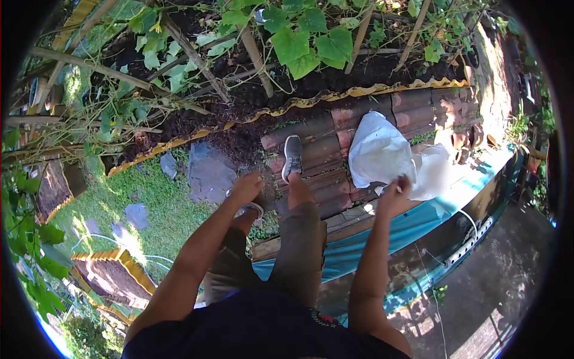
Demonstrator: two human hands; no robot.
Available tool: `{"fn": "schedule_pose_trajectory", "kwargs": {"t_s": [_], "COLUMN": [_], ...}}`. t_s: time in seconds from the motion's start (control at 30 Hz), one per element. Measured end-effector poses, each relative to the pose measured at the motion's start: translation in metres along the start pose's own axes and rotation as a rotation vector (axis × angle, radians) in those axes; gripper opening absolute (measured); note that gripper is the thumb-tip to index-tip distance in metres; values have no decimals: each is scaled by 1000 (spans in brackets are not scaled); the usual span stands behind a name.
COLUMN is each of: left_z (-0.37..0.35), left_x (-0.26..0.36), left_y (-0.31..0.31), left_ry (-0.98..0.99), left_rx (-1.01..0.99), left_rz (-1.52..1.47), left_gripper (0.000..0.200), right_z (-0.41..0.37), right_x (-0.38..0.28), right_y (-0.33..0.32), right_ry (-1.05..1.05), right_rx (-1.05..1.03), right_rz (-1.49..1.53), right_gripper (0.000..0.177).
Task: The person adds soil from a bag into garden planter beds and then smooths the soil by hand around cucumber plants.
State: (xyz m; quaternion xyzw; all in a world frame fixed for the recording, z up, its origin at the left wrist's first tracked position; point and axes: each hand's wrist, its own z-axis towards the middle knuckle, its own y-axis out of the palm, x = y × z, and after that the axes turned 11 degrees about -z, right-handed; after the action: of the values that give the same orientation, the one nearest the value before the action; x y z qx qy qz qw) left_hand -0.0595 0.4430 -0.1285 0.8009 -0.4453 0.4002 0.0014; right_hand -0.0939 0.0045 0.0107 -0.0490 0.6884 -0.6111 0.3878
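My left hand [246, 188] is held in front of me above the edge of the grass, near my left shoe [254, 209]. Its fingers are curled in, and whatever they may hold is hidden. My right hand [394, 196] is closed too, fingertips bent together, and overlaps the lower edge of a white sack [379, 152]. The sack lies crumpled on the reddish-brown roof tiles [317, 143]. A blurred pale patch [434, 173] adjoins it on the right. My right shoe [292, 157] rests on the tiles.
A wavy yellow border [335, 96] edges a soil bed with leafy vines [311, 45] and wooden stakes [254, 57]. Flat grey stones [209, 173] lie in the grass at left. Blue-green sheeting [353, 248] and a white perforated pipe [472, 242] run along the right.
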Motion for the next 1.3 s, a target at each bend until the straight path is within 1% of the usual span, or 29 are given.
{"fn": "schedule_pose_trajectory", "kwargs": {"t_s": [0.03,0.07,0.1,0.13,0.17,0.2,0.23,0.27,0.3,0.37,0.4,0.47,0.5,0.53,0.57,0.6,0.67,0.73,0.8,0.83,0.9,1.03,1.13,1.23,1.27,1.3], "left_z": [-25,-42,-68,-90,-112,-129,-143,-159,-169,-177,-176,-157,-145,-127,-105,-83,-48,-8,32,46,85,155,194,234,246,258], "left_x": [-23,-72,-86,-101,-114,-128,-145,-157,-163,-158,-157,-143,-134,-132,-136,-144,-153,-162,-192,-207,-247,-332,-370,-397,-405,-405], "left_y": [-20,-27,-46,-61,-74,-88,-101,-104,-103,-99,-95,-82,-70,-54,-37,-18,5,16,15,17,13,7,-2,-1,3,6], "left_ry": [-59,3,-94,-157,-225,-300,-351,-410,-468,-525,-548,-503,-481,-492,-496,-438,-362,-310,-330,-346,-351,-305,-343,-318,-250,-267], "left_rx": [56,130,201,256,289,328,378,427,473,554,607,629,628,620,611,619,652,702,740,764,915,1238,1353,1426,1423,1427], "left_rz": [-34,-47,-111,-157,-127,-92,-118,-153,-186,-317,-389,-409,-420,-463,-500,-449,-395,-411,-492,-536,-586,-670,-622,-622,-572,-547], "left_gripper": [43,41,39,39,37,34,34,34,34,34,34,34,35,35,36,37,40,42,42,42,44,52,57,57,60,62], "right_z": [-25,-53,-82,-113,-141,-171,-196,-209,-221,-229,-218,-195,-184,-172,-165,-161,-157,-160,-167,-173,-179,-171,-174,-192,-198,-203], "right_x": [-11,-27,-43,-43,-84,-90,-102,-129,-129,-122,-121,-115,-109,-103,-98,-93,-74,-62,-55,-37,-12,-17,-17,-17,-17,-19], "right_y": [26,46,65,81,65,62,47,17,-3,-50,-60,-72,-55,-19,20,64,158,239,305,337,412,492,543,586,599,610], "right_ry": [-93,27,176,-13,84,22,-53,-204,-334,-367,-266,-44,-41,-43,-6,35,99,25,17,-17,-89,-107,-143,-107,-98,-140], "right_rx": [-109,-292,-454,-401,-496,-535,-643,-762,-893,-1103,-1190,-1363,-1296,-1220,-1136,-1048,-995,-967,-951,-949,-915,-813,-733,-599,-596,-534], "right_rz": [-39,135,284,315,294,315,259,199,228,201,157,49,60,77,175,277,362,279,183,141,90,89,123,165,209,207], "right_gripper": [34,32,31,30,29,28,30,29,30,29,28,27,27,27,26,25,30,39,47,50,57,56,58,58,60,62]}}
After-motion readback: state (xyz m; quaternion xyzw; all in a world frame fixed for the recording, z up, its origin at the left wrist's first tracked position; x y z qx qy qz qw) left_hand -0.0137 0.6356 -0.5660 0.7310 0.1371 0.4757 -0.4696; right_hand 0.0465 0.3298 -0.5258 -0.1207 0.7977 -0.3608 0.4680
